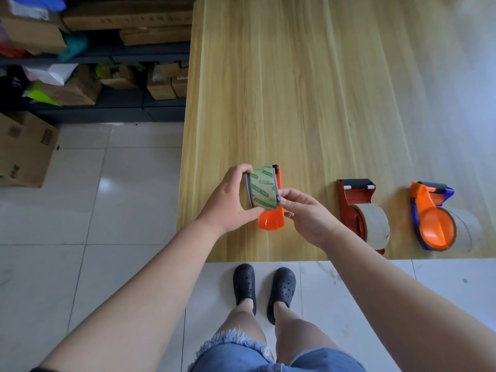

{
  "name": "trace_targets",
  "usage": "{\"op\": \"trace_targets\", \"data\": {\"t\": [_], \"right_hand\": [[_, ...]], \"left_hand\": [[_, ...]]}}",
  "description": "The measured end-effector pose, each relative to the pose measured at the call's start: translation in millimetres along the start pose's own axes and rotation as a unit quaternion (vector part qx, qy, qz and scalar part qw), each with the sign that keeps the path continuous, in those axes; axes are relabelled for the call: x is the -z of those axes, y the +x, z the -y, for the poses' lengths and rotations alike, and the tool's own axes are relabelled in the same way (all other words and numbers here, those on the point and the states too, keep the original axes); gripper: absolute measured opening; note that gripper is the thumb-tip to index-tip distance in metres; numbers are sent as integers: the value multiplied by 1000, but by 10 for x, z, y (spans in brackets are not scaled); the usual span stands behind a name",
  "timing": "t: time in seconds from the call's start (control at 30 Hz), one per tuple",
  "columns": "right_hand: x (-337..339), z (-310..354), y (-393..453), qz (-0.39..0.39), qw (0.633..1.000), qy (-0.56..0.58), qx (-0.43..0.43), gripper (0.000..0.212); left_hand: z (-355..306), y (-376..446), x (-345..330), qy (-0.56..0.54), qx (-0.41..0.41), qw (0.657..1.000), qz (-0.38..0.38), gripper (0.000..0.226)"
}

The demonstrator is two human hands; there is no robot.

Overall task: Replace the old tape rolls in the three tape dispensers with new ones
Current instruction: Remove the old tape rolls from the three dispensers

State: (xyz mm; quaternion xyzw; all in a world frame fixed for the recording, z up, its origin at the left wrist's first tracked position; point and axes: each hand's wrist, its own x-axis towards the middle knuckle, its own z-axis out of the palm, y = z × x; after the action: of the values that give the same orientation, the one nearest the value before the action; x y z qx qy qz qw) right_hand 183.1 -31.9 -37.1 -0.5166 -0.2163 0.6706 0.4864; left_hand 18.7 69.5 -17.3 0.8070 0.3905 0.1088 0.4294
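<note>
Between both hands, above the near left part of the table point(295, 103): orange dispenser point(272, 218) with a green-printed tape roll point(262, 188) seated in it. Left hand point(230, 200) grips the roll's left side, fingers curled over the top edge, thumb underneath near the dispenser's orange handle. Right hand point(306, 213) pinches at the right edge of the roll, where a grey side plate meets the orange body; exactly what the fingertips hold cannot be told. Roll axis runs left to right, printed face turned up toward the camera.

Right of the right hand, well apart: red dispenser point(357, 200) lying on the table, holding a bare cardboard core point(375, 224). Its black cutter end points away from the person.

Further right, near the table's near edge: blue-and-orange dispenser point(432, 221), also carrying a brown core point(465, 229), tilted on its side.

Below the hands: tiled floor point(107, 210), two black clogs point(264, 288), denim shorts point(268, 355).

Left of the left hand, far back: dark shelves point(120, 114) stacked with cardboard boxes point(26, 149) and bags, one box standing on the floor.
</note>
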Motion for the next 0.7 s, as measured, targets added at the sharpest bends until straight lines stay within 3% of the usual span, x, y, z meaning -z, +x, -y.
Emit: {"op": "trace_targets", "data": {"t": [0.27, 0.33, 0.4, 0.53, 0.63, 0.7], "right_hand": [[60, -49, 28, -6, 998, 56, -1, 6], [117, -69, 58, 13, 997, 71, -8, 39], [154, -98, 70, 25, 996, 80, -17, 56], [189, -103, 61, 49, 992, 102, -47, 44], [201, -66, 50, 45, 990, 113, -74, 11], [233, -44, 68, 48, 987, 123, -96, 15]], "left_hand": [[-36, 28, 0, 62, -37, 997, 7, 76], [-49, 49, 5, 70, -40, 997, 11, 76], [-53, 76, 13, 85, -48, 995, 36, 75], [-69, 114, 17, 107, -53, 991, 69, 75], [-96, 122, 20, 96, -33, 992, 73, 79], [-123, 122, 29, 84, -21, 994, 72, 80]]}}
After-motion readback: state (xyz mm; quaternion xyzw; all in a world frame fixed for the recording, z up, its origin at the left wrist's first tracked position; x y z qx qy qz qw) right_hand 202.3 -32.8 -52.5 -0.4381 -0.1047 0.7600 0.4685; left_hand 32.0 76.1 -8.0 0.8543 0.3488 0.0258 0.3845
